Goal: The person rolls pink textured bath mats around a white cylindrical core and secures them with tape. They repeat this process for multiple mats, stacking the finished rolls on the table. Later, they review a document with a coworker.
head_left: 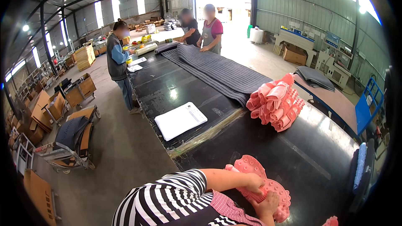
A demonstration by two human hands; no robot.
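Observation:
A pink rubbery mat (250, 166) with a scalloped edge and round bumps lies on the black table, near its front edge. My left hand (254, 184) reaches across from the striped sleeve, its fingers curled on the mat's middle. Close below it, my right hand (268, 204) grips the mat's near part, thumb side up. Both hands partly hide the mat's centre. Farther along the table rises a stack of similar pink mats (276, 104), folded or rolled and piled crosswise.
A stack of white paper sheets (180, 120) and long dark ribbed matting (217, 69) lie on the black table (310, 159). Three people stand at its far part. A cart (71, 142) stands on the floor to the left; a blue trolley (369, 104) is at right.

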